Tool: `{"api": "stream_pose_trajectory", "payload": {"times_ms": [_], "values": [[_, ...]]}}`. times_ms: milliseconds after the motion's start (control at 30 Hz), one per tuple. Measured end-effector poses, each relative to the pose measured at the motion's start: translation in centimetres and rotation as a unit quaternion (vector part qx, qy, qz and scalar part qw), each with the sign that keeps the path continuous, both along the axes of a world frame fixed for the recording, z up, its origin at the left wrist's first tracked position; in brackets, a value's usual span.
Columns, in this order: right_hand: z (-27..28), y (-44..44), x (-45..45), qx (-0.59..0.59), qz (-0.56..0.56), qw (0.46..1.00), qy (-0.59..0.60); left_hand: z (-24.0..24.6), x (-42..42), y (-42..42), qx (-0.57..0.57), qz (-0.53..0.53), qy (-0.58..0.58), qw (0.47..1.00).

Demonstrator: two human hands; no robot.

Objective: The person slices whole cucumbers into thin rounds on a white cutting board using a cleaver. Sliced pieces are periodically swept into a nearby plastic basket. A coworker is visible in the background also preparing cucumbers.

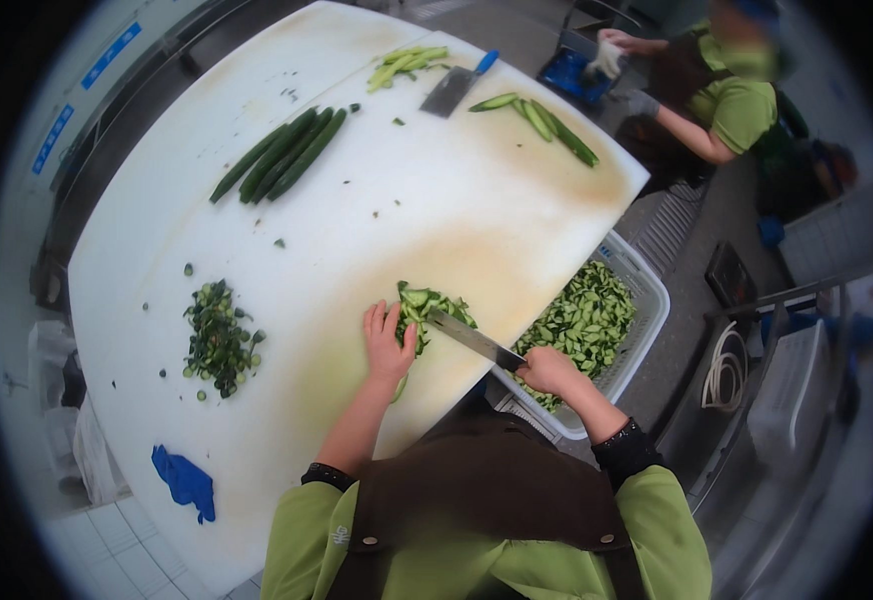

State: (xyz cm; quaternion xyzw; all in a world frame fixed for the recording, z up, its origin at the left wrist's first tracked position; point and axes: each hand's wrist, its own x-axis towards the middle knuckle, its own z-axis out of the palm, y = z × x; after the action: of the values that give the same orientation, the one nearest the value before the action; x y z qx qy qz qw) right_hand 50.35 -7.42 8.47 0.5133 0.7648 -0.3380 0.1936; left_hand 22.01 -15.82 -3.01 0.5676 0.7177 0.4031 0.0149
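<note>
My right hand (pixel 553 371) grips the dark handle of a broad-bladed kitchen knife (pixel 474 337). The blade reaches left across the board's edge, its tip at a small heap of cut cucumber pieces (pixel 436 304). Against the left side of that heap lies my left hand (pixel 389 345), fingers apart, on the white cutting board tabletop (pixel 316 255). A pale green strip of cucumber (pixel 400 388) shows just below the left wrist side. Below the board's right edge, under the knife hand, a white plastic basket (pixel 658 300) holds many diced cucumber pieces (pixel 583 322).
Whole cucumbers (pixel 279 154) lie at the far left, above a pile of cucumber ends (pixel 219 337) and a blue cloth or glove (pixel 185 480). Toward the back are cucumber strips (pixel 406 64), a blue-handled cleaver (pixel 448 90) and cut cucumber lengths (pixel 549 124). A co-worker (pixel 706 97) stands beyond.
</note>
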Motion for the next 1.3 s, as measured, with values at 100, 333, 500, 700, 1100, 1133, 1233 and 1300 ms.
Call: {"api": "stream_pose_trajectory", "payload": {"times_ms": [100, 333, 500, 700, 1100, 1133, 1233, 1300], "values": [[-1.1, 1.1, 3.1, -0.02, -0.059, 0.998, 0.007, -0.3, 3.3, 5.1, 0.012, -0.032, -0.013, 0.999], [-1.8, 0.1, 13.0, 0.03, -0.241, 0.969, 0.05, -0.5, 13.7, 14.9, 0.013, -0.18, -0.021, 0.983], [-1.3, -4.4, 18.8, 0.113, -0.373, 0.917, 0.081, 0.5, 23.3, 17.7, -0.02, -0.284, -0.038, 0.958], [-0.4, -7.0, 20.3, 0.098, -0.523, 0.838, 0.122, 5.7, 26.7, 19.0, -0.024, -0.391, -0.175, 0.903], [0.3, -4.5, 1.7, -0.01, 0.01, 0.979, 0.204, 9.5, -9.8, -4.1, 0.101, 0.183, -0.376, 0.903], [0.3, -5.1, -1.0, -0.048, 0.066, 0.981, 0.175, 9.5, -11.4, -7.4, 0.105, 0.233, -0.387, 0.886], [0.6, -7.6, -8.7, -0.113, 0.244, 0.96, 0.08, 9.1, -12.9, -15.8, 0.121, 0.331, -0.423, 0.835], [1.1, -9.1, -11.8, -0.143, 0.292, 0.943, 0.069, 8.6, -12.5, -20.1, 0.116, 0.367, -0.441, 0.811]]}}
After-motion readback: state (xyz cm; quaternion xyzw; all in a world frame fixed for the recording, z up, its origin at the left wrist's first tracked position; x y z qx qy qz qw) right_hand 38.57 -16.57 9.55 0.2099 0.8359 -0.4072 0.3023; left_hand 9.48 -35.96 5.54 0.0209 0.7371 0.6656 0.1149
